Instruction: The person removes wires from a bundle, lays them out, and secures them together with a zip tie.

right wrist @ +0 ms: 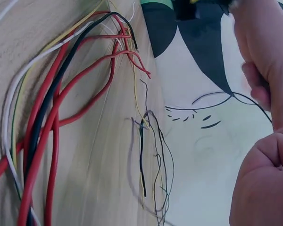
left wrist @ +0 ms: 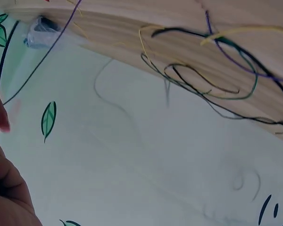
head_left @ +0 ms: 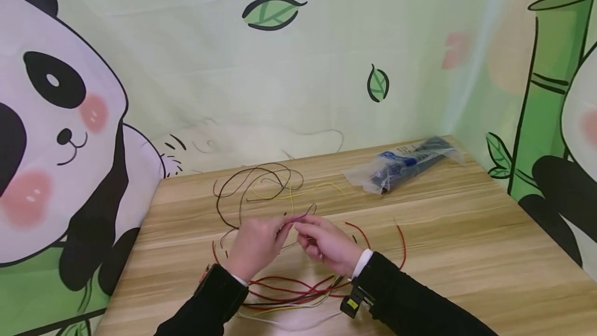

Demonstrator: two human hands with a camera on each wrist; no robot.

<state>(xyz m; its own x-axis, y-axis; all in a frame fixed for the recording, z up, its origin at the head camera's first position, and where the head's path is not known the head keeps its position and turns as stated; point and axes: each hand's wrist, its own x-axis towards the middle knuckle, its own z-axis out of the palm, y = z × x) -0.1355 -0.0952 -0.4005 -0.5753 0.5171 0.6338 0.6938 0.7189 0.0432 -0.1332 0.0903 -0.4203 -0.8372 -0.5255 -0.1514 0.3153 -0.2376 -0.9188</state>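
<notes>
Both hands meet over the middle of the table, pinching a thin purple wire [head_left: 304, 215] at their fingertips. The left hand [head_left: 257, 242] holds it from the left, the right hand [head_left: 328, 242] from the right, and the fingertips almost touch. A small bend of the wire rises above the right fingers. In the left wrist view, the purple wire [left wrist: 43, 55] runs in a long line past fingers at the left edge. The right wrist view shows the right hand [right wrist: 259, 183] low, with the left hand [right wrist: 269, 61] above it.
Red wires [head_left: 280, 290] lie bundled with black, yellow and white ones below the hands. Behind them are a loose black wire coil [head_left: 218, 202] and yellow wire [head_left: 326, 185]. A clear plastic bag [head_left: 361, 175] with dark contents lies at the back right. Short red wire [head_left: 402, 245] lies right.
</notes>
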